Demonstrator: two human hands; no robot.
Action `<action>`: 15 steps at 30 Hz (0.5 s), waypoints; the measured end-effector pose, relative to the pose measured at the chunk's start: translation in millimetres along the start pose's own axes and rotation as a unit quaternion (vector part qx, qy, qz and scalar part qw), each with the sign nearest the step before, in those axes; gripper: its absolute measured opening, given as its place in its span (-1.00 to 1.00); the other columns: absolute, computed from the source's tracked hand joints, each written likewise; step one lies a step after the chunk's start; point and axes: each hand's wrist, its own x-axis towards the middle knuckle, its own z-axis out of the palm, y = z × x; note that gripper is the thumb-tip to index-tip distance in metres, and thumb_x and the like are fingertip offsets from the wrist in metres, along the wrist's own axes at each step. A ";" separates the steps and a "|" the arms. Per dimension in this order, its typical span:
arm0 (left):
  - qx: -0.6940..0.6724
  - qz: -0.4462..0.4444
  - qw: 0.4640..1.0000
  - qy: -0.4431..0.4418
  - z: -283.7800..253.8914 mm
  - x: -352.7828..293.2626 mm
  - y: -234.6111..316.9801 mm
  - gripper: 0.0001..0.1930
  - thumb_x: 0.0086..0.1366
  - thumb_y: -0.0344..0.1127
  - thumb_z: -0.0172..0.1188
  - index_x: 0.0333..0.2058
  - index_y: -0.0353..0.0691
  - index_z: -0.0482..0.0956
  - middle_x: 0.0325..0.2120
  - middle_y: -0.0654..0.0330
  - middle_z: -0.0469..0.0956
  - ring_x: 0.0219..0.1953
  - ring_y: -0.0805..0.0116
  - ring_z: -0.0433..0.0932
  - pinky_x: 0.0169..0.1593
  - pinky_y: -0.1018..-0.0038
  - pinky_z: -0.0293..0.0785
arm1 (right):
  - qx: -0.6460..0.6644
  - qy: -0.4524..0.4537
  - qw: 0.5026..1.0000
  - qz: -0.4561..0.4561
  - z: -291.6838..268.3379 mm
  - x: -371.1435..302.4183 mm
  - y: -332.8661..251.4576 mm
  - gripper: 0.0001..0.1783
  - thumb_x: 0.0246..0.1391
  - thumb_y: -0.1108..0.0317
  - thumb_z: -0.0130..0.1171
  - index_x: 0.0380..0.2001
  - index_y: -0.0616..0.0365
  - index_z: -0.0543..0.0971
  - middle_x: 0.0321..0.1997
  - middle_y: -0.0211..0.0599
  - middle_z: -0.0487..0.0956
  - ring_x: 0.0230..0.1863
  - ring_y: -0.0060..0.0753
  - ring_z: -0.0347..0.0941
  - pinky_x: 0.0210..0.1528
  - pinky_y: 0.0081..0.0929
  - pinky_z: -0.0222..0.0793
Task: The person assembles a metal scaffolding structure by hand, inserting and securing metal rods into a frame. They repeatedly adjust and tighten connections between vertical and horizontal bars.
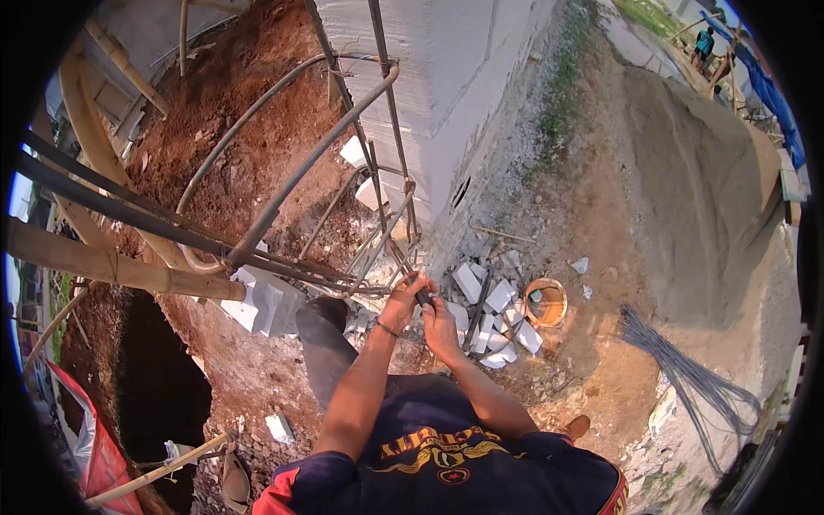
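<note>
Where the steel rods [399, 254] come together low by the wall corner, the left hand [403, 296] has its fingers bent and pinched on a small dark piece [422, 297]. It is too small to tell what it is. The right hand [440, 327] is just below and beside it, with curled fingers near that same piece; I cannot tell if they grip it. The steel rods rise in front of the person and also run off to the left.

Broken white blocks [500, 297] lie just right of the hands, with an orange bucket [546, 303] next to them. Left of the person is a dark pit [163, 378]. A bunch of thin rods [687, 373] lies on the right, and a big sand heap [687, 189] sits farther off.

I think a finger could get nipped or poked, because the steel is hard and crowded right there. A foot could roll on the loose blocks. A step too far left could mean a fall, since the pit's edge looks crumbly.

Counting up: two hands, one dark piece, one bucket, one pit, one bunch, one heap. The white blocks number more than six, but they overlap. The steel rods cross too much to count.
</note>
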 end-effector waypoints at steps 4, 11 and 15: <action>-0.089 -0.041 0.995 -0.005 -6.8 -8.2 7.6 -0.71 0.24 -0.12 0.15 -0.24 -0.21 0.43 -0.31 0.11 0.54 -0.11 0.19 0.53 -0.15 0.33 0.49 | 0.256 -0.133 0.921 0.263 -14.2 3.0 13.5 -0.52 0.21 -0.01 -0.15 -0.24 0.26 0.44 -0.49 -0.11 0.48 -0.58 -0.22 0.39 -0.58 -0.39 0.27; -0.049 -0.026 0.996 0.069 -0.2 15.8 -8.2 -0.84 0.26 -0.23 0.11 -0.43 -0.16 0.40 -0.64 0.30 0.35 -0.62 0.40 0.37 -0.44 0.46 0.39 | 0.125 -0.044 0.976 0.171 10.7 -2.4 27.3 -0.53 0.23 -0.03 -0.16 -0.19 0.21 0.41 -0.49 -0.17 0.50 -0.57 -0.44 0.40 -0.63 -0.58 0.25; 0.034 -0.001 0.998 0.048 -5.5 10.0 -8.1 -0.82 0.23 -0.21 0.16 -0.42 -0.14 0.41 -0.59 0.26 0.46 -0.52 0.35 0.52 -0.33 0.45 0.43 | 0.342 -0.131 0.892 0.265 7.0 -1.7 36.2 -0.50 0.25 -0.05 -0.22 -0.22 0.23 0.42 -0.52 -0.16 0.50 -0.59 -0.38 0.43 -0.66 -0.57 0.24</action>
